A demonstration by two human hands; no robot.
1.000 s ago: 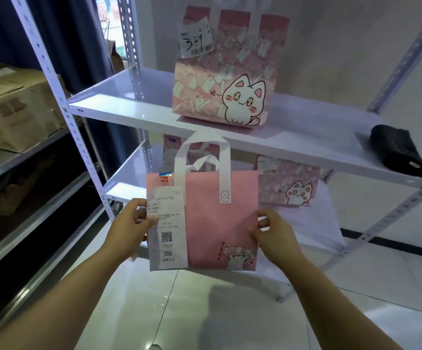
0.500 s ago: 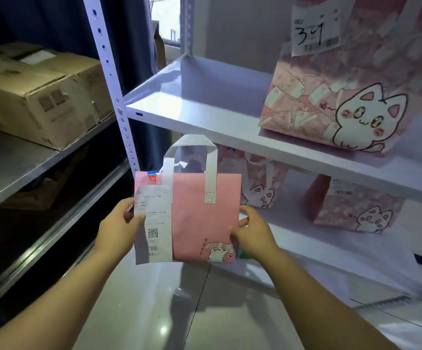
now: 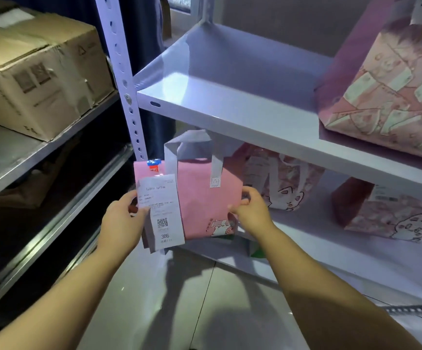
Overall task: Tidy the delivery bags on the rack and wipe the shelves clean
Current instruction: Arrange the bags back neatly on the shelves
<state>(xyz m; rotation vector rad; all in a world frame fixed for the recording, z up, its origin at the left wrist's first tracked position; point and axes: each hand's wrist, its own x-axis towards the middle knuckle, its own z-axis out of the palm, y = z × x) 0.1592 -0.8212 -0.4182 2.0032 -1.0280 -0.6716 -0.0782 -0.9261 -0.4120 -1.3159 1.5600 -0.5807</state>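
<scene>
pink bag (image 3: 202, 200), by lwr shelf (image 3: 313, 238) edge

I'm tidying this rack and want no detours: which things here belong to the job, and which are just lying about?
Part of the job: pink bag, in left hand and right hand; big cat bag on the upper shelf; left cat bag and right cat bag on the lower shelf.
Just lying about: cardboard box on the grey rack.

Takeaway pickup storeroom — racks (image 3: 230, 117), receipt-tagged delivery bags (image 3: 386, 79), cartons (image 3: 40, 72).
</scene>
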